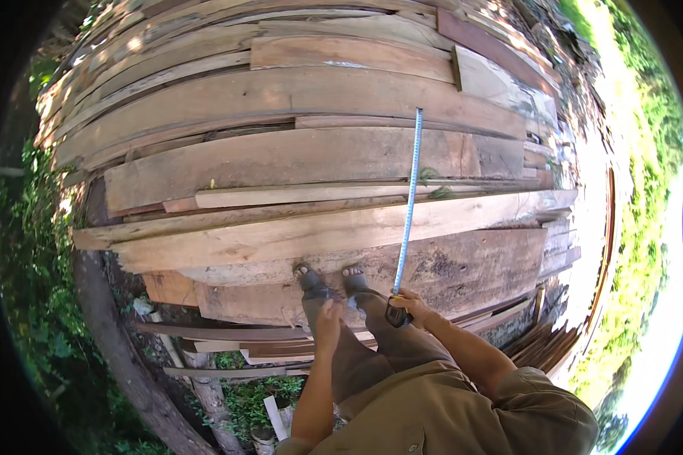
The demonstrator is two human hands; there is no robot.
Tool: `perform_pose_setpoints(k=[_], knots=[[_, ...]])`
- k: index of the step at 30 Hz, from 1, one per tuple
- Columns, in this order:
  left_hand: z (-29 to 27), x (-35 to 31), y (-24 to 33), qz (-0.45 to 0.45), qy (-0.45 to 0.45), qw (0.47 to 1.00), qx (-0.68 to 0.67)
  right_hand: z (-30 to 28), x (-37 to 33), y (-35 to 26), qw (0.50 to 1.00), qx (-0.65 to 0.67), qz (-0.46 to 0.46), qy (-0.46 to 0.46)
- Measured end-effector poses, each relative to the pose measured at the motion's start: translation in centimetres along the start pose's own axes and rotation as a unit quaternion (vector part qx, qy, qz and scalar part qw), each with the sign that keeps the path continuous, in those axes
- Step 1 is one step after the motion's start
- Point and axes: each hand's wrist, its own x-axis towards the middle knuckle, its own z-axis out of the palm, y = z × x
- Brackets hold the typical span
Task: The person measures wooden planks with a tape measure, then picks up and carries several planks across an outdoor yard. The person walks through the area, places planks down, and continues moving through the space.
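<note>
My right hand (416,305) is closed around a tape measure (397,314) with a dark case and yellow parts. Its pale blue-white blade (410,203) is drawn out away from me, crossing several boards. The blade's far end lies over a wide brown plank (341,89). My left hand (328,322) hangs in front of my left thigh, its fingers loosely apart and nothing visible in them. Beyond both hands runs a long, lighter plank (303,233). My sandalled feet rest on the wide, stained board (463,269) and the edge beside it.
Stacked rough boards spread ahead, with gaps and uneven edges between them. A log (118,353) lies along the left, beside green plants (34,280). Narrow dark boards (542,345) are piled at the right. Bits of greenery (439,193) lie on the planks near the blade.
</note>
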Motion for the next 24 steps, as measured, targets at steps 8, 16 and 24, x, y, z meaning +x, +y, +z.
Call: perform_pose_setpoints(k=[8, 16, 24], knots=[[-12.0, 21.1, -4.0, -0.193, 0.099, 0.973, -0.077, -7.9, 10.5, 5.0, 0.927, 0.258, 0.026, 0.27], [-12.5, 35.3, -8.5, -0.223, 0.213, 0.897, -0.317, -19.3, 32.4, 8.4, 0.85, 0.325, 0.081, 0.407], [-10.3, 43.4, -14.8, -0.027, 0.211, 0.83, -0.515, -27.5, 42.4, 10.5, 0.833, 0.266, 0.104, 0.473]])
